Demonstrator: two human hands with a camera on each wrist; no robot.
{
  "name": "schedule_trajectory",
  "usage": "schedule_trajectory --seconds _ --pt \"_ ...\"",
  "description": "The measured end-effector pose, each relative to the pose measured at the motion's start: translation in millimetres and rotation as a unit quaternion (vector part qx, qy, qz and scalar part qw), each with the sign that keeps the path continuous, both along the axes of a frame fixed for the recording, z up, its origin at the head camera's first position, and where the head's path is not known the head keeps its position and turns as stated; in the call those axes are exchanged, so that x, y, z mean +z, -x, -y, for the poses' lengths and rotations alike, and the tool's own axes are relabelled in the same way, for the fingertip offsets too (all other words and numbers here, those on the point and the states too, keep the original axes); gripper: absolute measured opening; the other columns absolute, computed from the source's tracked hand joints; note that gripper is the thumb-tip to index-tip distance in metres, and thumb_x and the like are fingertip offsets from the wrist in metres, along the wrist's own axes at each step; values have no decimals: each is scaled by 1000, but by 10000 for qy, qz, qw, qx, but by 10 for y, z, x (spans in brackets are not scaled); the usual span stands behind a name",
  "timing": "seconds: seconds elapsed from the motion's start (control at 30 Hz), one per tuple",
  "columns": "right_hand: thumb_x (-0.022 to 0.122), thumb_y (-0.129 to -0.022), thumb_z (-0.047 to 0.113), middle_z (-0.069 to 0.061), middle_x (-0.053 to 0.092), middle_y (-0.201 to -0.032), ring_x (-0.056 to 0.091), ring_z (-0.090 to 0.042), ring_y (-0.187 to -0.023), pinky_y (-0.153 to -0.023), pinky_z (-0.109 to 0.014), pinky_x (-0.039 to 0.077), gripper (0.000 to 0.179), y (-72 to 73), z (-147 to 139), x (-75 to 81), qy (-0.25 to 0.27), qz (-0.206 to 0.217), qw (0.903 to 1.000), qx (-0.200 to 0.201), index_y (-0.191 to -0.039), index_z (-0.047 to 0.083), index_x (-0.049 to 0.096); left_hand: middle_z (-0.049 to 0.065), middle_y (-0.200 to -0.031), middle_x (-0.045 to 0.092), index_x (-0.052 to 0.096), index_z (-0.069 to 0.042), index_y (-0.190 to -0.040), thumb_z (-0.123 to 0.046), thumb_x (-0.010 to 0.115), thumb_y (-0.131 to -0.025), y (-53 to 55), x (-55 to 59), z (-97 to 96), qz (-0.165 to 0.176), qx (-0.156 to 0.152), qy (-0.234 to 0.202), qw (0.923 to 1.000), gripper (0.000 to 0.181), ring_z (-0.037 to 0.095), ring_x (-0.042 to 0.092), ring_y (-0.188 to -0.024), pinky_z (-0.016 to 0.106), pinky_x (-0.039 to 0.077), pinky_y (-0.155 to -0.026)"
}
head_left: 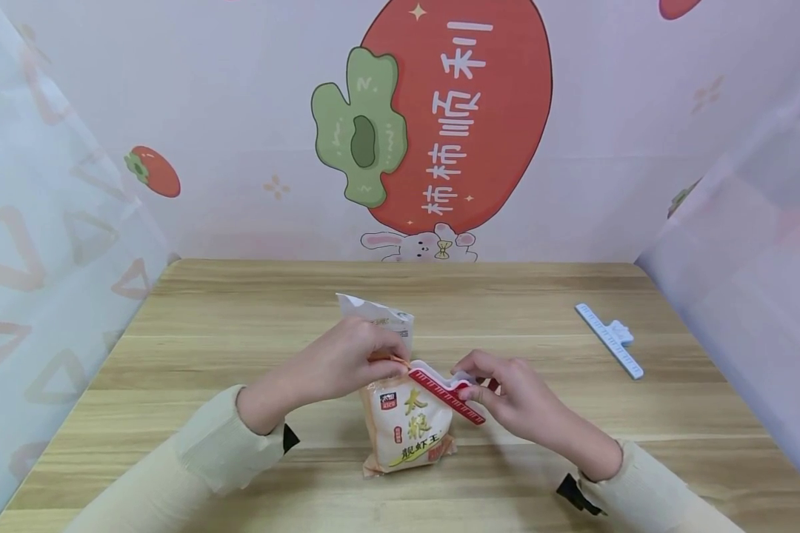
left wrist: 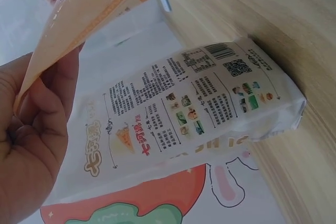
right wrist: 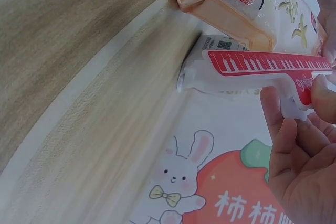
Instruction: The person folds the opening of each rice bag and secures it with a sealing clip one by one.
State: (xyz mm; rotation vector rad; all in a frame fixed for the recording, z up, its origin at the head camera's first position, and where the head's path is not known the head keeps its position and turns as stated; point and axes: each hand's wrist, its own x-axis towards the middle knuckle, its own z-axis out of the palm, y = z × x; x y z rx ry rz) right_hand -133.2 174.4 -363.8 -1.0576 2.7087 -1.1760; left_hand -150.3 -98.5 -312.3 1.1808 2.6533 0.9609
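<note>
A rice bag (head_left: 407, 433), white and orange with gold lettering, stands on the table. My left hand (head_left: 367, 355) pinches its gathered top edge; in the left wrist view the fingers of that hand (left wrist: 39, 135) are folded round the orange film. A red and white bag clip (head_left: 448, 400) slants across the front of the bag's top. My right hand (head_left: 516, 396) holds this clip by its handle, thumb on the red side, as the right wrist view of the clip (right wrist: 257, 64) also shows. Whether the clip's bars enclose the film I cannot tell.
Just behind the rice bag stands a second, white bag (left wrist: 199, 103) with printed text, mostly hidden in the head view. A light blue bag clip (head_left: 610, 340) lies at the right of the wooden table (head_left: 240, 296). Printed cloth walls (head_left: 240, 111) enclose the back and sides.
</note>
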Motion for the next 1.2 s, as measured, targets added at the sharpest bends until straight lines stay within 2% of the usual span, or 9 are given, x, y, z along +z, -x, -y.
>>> schedule_trajectory --seconds 0.13,0.23,0.3,0.5,0.7,0.97,1.2 --pt "71 -90 15 -1 75 -97 65 -4 -83 -65 -24 55 16 0 -4 4 9 109 9999 19 -104 11 67 -3 -89 72 74 -11 -96 -13 75 -89 22 -36 53 456 -138 -258 9985 8 5 59 -74 18 55 -65" --pt "71 -90 14 -2 74 -99 66 -6 -85 -67 -25 56 16 4 -5 4 11 165 9999 46 -106 10 67 -2 -90 72 74 -11 -98 -11 74 -89 25 -50 86 813 -99 -416 9958 9 5 59 -75 20 56 -64" --pt "70 -91 14 -1 74 -100 66 -6 -87 -68 -25 56 17 10 -3 0 7 199 9998 52 -107 10 67 -1 -90 72 74 -10 -98 -10 74 -89 23 -52 95 933 -38 -474 9945 9 4 59 -74 20 56 -64" --pt "69 -92 17 -2 73 -102 65 -7 -88 -72 -26 57 20 15 12 -9 60 343 9994 50 -109 7 66 1 -90 75 73 -7 -97 -9 74 -89 7 -59 77 1091 16 -563 9924 9 1 65 -76 18 57 -69" --pt "68 -92 19 -3 73 -105 66 -7 -89 -76 -26 58 22 7 22 -14 163 437 9989 29 -111 8 66 5 -95 76 68 -6 -98 -9 75 -88 -6 -72 59 1303 40 -691 9891 12 4 70 -82 19 58 -73" --pt "68 -92 16 -2 73 -104 65 -7 -90 -77 -28 59 20 13 31 -59 218 230 9995 35 -110 9 66 4 -94 76 67 -7 -96 -11 76 -87 13 -136 92 1773 145 -945 9795 13 6 70 -81 22 59 -72" --pt "68 -91 11 0 74 -102 64 -5 -89 -77 -28 58 18 26 63 -71 293 77 9995 -37 -108 7 65 6 -94 75 66 -7 -94 -7 76 -87 15 -117 81 1681 226 -903 9814 12 7 70 -80 22 59 -71"
